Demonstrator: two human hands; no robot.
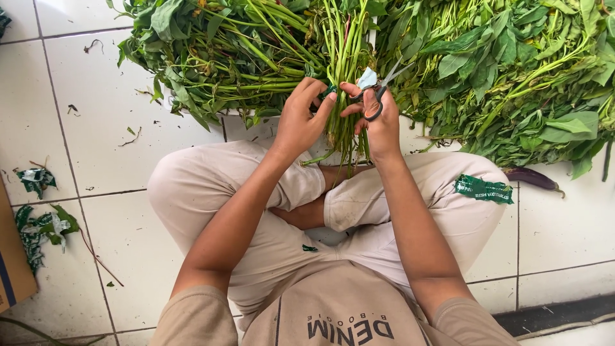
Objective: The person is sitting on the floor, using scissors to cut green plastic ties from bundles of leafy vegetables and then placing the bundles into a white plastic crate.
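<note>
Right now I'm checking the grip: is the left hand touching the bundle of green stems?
Touching. The head view shows the left hand with its fingers wrapped against the bundle of green stems, no gap between them.

This looks like the floor of a home kitchen or the back room of a small vegetable stall; which of the two cannot be told. The floor [115,115] is laid with white glazed tiles with dark joints, and a person sits cross-legged right on it. Big heaps of leafy greens [500,70] lie on the tiles, with a purple eggplant [532,177] at their edge. Torn bits of green tape [483,189] and leaf scraps [41,230] litter the floor, and a cardboard box [11,263] stands at the left.
</note>
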